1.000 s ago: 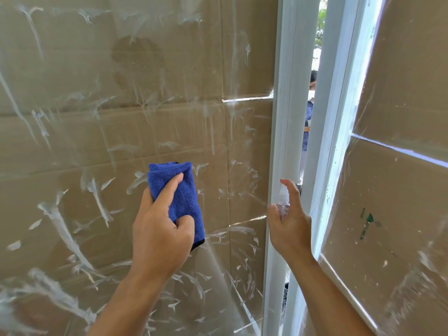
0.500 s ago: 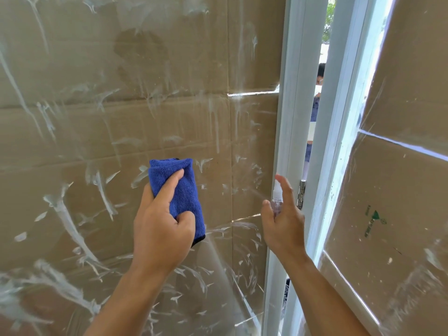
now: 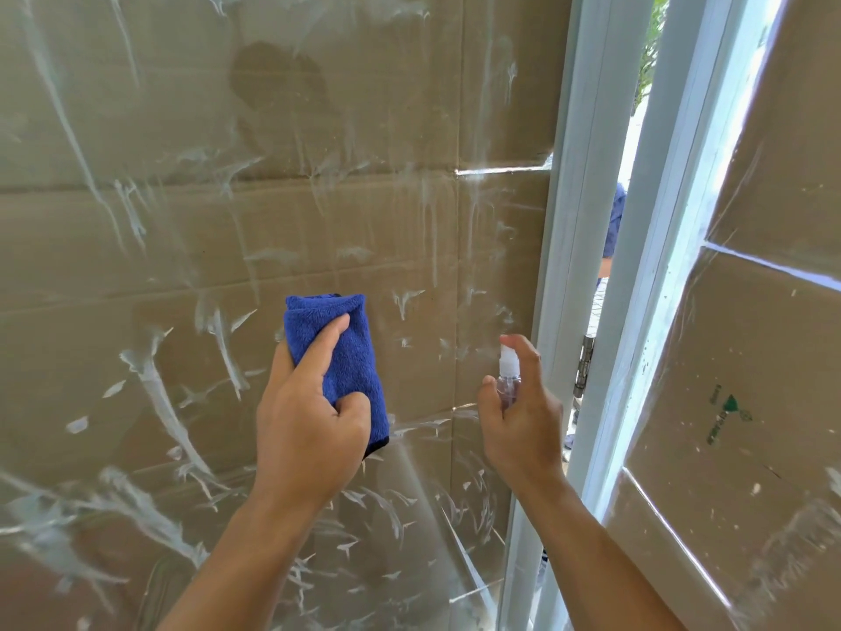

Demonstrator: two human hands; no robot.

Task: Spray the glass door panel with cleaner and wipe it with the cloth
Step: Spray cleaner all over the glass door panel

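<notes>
Holding a folded blue cloth [image 3: 336, 357] against the streaked glass door panel [image 3: 227, 220], left hand [image 3: 309, 425] clamped on it, thumb curled at its lower edge and index finger laid up its face, cloth jutting toward 12 o'clock. At 3 o'clock from the cloth, just apart, right hand [image 3: 523, 421] wrapped round a small clear spray bottle [image 3: 509, 375], index finger arched over the white nozzle. White door frame [image 3: 564, 266] close at 3 o'clock of the bottle.

My right hand [image 3: 521, 425] hides most of the spray bottle [image 3: 508, 380]; only its top shows. Beyond the door frame [image 3: 564, 248], a person [image 3: 612, 220] is mostly hidden. I can't read the blurred green print [image 3: 728, 416].
</notes>
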